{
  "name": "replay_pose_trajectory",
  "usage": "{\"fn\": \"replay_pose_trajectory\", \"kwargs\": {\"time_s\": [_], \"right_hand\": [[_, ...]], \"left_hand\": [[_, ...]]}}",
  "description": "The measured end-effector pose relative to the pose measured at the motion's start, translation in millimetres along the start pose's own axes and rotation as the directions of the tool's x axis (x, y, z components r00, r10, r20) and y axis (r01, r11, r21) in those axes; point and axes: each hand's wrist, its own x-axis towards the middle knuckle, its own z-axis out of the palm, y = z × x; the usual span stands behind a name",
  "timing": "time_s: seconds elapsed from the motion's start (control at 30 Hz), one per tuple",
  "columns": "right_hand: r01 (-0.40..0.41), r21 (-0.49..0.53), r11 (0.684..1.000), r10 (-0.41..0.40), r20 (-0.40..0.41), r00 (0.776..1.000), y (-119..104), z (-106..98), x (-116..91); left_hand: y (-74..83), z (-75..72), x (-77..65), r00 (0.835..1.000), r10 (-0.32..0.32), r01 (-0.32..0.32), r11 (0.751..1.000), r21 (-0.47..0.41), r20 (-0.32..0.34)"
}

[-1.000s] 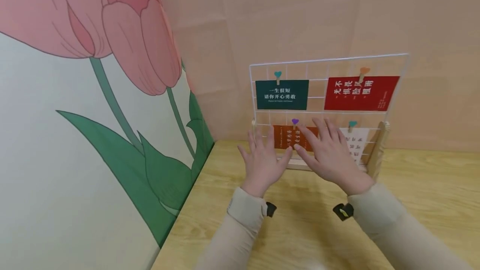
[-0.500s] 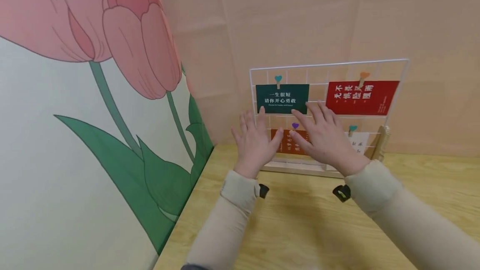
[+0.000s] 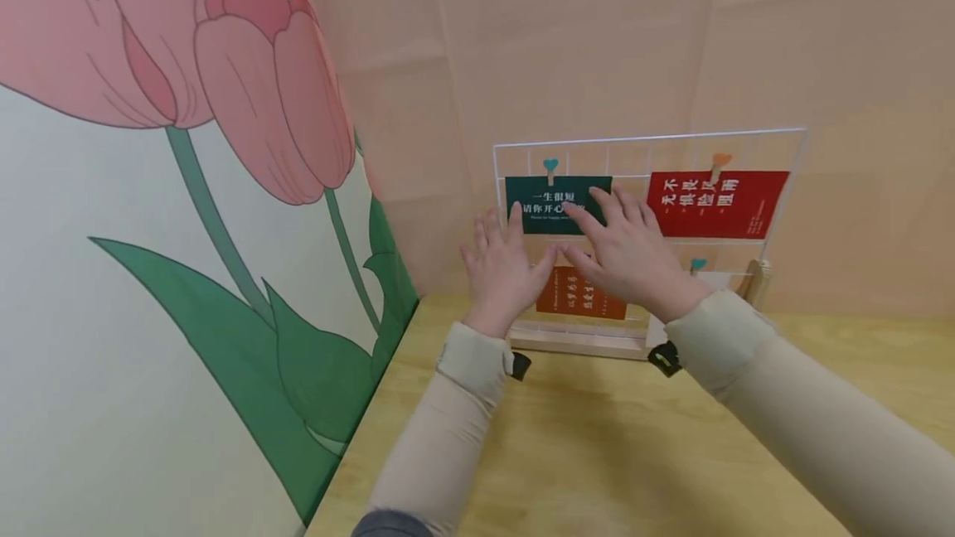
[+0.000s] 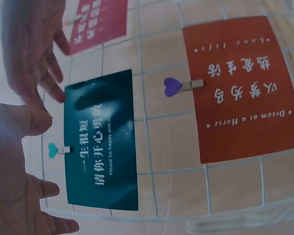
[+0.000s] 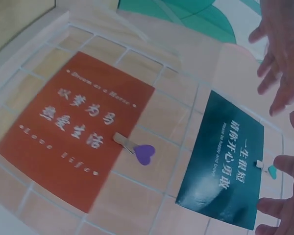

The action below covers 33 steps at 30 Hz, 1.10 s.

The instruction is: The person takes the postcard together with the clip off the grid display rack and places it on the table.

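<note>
One worktop carries the grid rack, which stands upright on its wooden base. The rack is probably light but stiff, so you should take it by the base, since pushing the wires may tip it. Before it are your left hand and your right hand, with fingers spread wide and holding nothing; whether a fingertip touches the green card, the pictures do not show surely. This card hangs upper left, the red card upper right, the orange-red card below, and the white card is mostly covered by your right arm. The cards look thin, and the green one is shiny, perhaps slippery; hold them at the edges. Smallest are the heart clips, such as the purple clip, which you would pinch at the wooden part.
</note>
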Motion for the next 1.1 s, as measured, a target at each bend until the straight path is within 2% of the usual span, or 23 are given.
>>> {"fn": "replay_pose_trajectory", "kwargs": {"time_s": [0.1, 0.27, 0.43, 0.53, 0.63, 0.77, 1.1], "right_hand": [[-0.003, -0.017, 1.0, 0.003, 0.002, 1.0, 0, -2, 7], [0.008, -0.034, 0.999, -0.008, -0.017, 1.0, -2, -11, 22], [0.024, -0.044, 0.999, -0.025, -0.04, 0.999, -5, -17, 33], [0.043, -0.042, 0.998, -0.046, -0.059, 0.997, -7, -19, 40], [0.048, -0.013, 0.999, -0.049, -0.061, 0.997, -9, -21, 49], [0.001, 0.045, 0.999, 0.001, -0.038, 0.999, -9, -23, 61], [-0.078, 0.161, 0.984, 0.075, 0.026, 0.997, -9, -29, 80]], "left_hand": [[-0.6, 0.8, 3.1, 1.0, -0.005, 0.006, 1.0, -0.024, 0.029], [0.4, 3.0, 10.0, 1.0, -0.001, 0.003, 0.998, -0.057, 0.03], [-2.1, 6.0, 13.4, 0.998, -0.027, 0.034, 0.988, -0.149, 0.049], [-5.6, 7.5, 14.1, 0.998, -0.047, 0.054, 0.978, -0.203, 0.038], [-8.5, 8.9, 17.0, 0.998, -0.058, 0.06, 0.969, -0.24, 0.014], [-10.0, 10.4, 22.9, 0.998, -0.061, 0.059, 0.955, -0.291, 0.004], [-12.2, 15.9, 32.6, 0.994, -0.096, 0.107, 0.917, -0.385, 0.047]]}}
